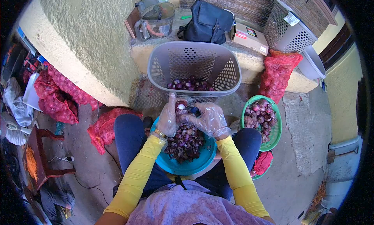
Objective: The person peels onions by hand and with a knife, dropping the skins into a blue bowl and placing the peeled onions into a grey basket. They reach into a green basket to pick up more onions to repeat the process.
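Note:
Both my hands wear clear plastic gloves and meet above a blue basin [183, 169] of purple onions and loose skins [186, 142]. My left hand [168, 118] has its thumb raised and its other fingers curled at a reddish onion [180, 105] with a white spot. Close beside it, my right hand [208, 118] is bent inward with a dark object [194, 111] at its fingers, too small to identify. Just beyond my hands stands a grey perforated basket [194, 93] with purple onions [191, 84] at its bottom.
A green basket [279, 125] of onions is at the right, near a red mesh sack [277, 75]. A black bag [208, 22] and a cardboard box [249, 37] lie on the ledge. More red sacks [56, 96] and a wooden stool [46, 170] are at the left.

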The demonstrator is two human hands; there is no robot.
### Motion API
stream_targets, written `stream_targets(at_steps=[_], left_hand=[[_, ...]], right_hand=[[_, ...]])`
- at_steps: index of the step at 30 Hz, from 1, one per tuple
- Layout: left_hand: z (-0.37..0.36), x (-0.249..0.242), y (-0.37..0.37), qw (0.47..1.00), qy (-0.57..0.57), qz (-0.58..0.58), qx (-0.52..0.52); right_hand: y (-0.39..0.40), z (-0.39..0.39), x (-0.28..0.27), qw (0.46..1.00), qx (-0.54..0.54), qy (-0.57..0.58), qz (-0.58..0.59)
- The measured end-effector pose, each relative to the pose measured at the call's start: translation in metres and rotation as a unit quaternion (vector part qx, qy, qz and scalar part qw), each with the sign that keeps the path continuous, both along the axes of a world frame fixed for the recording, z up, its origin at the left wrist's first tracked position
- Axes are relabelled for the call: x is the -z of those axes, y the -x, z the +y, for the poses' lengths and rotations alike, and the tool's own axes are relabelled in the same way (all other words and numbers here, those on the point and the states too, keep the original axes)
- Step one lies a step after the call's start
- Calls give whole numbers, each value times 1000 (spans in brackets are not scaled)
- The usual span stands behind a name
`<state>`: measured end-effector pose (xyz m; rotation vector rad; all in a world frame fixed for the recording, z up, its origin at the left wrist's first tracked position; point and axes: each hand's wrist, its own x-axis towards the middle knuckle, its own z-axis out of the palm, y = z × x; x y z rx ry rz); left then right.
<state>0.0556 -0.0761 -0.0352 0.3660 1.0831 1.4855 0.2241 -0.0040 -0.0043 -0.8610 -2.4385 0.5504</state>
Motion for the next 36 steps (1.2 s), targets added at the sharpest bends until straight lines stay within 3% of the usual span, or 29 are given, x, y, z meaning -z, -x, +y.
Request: stream_targets(at_steps=[10, 15, 18, 25, 30, 32, 36], left_hand=[[-2, 3, 2, 999, -12, 44, 2], [-4, 0, 12, 984, -76, -138, 80], [-1, 1, 16, 971, -105, -187, 106], [-8, -10, 22, 978, -88, -149, 115], [-4, 2, 25, 988, -104, -106, 45], [-6, -2, 28, 989, -104, -90, 57], [-7, 0, 28, 987, -124, -81, 68]], right_hand=[[2, -3, -5, 998, -10, -35, -52], [0, -3, -10, 998, -2, -33, -57], [-3, 3, -4, 998, 4, -55, -35], [-9, -1, -8, 996, -37, -24, -74], [-9, -3, -5, 991, -101, -13, -92], [-10, -2, -7, 982, -112, 6, -154], [-12, -1, -15, 987, -99, 1, -123]])
